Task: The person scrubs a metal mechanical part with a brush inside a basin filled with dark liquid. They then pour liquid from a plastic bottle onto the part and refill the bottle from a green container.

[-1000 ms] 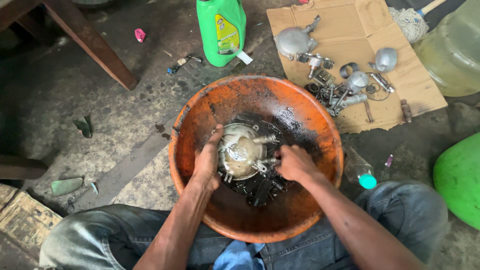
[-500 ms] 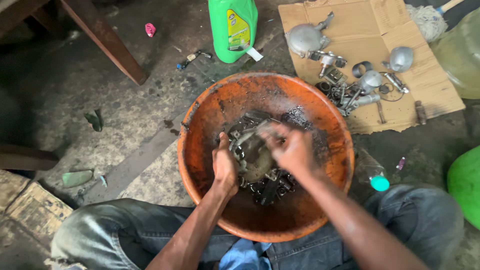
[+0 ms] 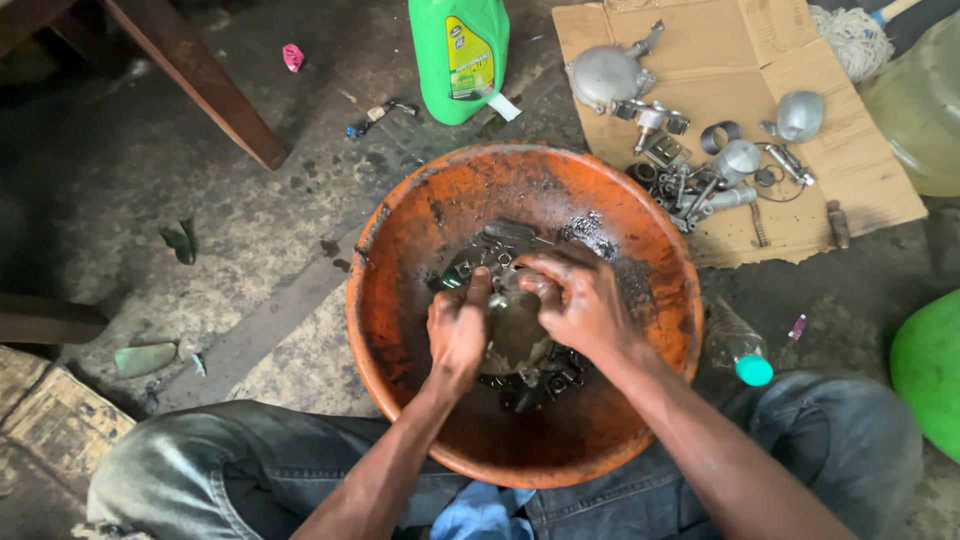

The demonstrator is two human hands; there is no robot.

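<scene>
Greasy metal part (image 3: 515,325) gripped by left hand (image 3: 455,335) and right hand (image 3: 580,300), yellow-labelled green jug (image 3: 458,55) beyond basin (image 3: 400,230)

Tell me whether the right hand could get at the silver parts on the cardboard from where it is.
Probably yes: the right hand is in the orange basin, and the silver parts lie uncovered on the cardboard just past its far right rim, nothing between.

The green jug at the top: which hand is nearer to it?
Left. The left hand sits in the orange basin almost straight below the green jug; the right hand is further to the right.
</scene>
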